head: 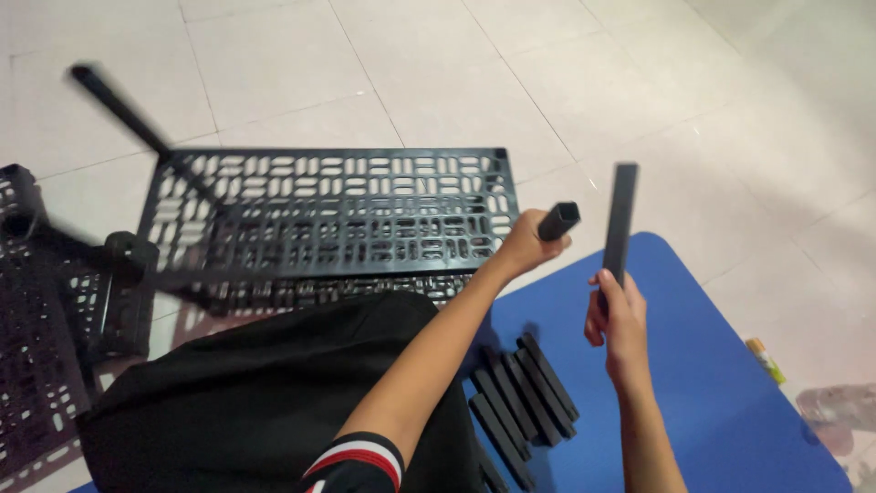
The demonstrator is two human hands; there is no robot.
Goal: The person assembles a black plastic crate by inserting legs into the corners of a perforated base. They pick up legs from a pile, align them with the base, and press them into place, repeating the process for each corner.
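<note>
My left hand [525, 245] grips a black square-section tube [558, 220] that sticks out of the corner of a black perforated plastic shelf panel [328, 215], which is lifted and tilted over my lap. Other black legs [119, 105] jut from the panel's far corners, blurred. My right hand [616, 315] holds a second black tube [621, 219] upright, apart from the panel. Below, several more black tubes [522, 397] lie side by side on a blue mat [721, 365].
A second black perforated panel [41, 365] stands at the left edge. My lap in black cloth [265, 402] fills the lower middle. The floor is pale tile [547, 64]. A small yellow-green item [765, 359] lies by the mat's right edge.
</note>
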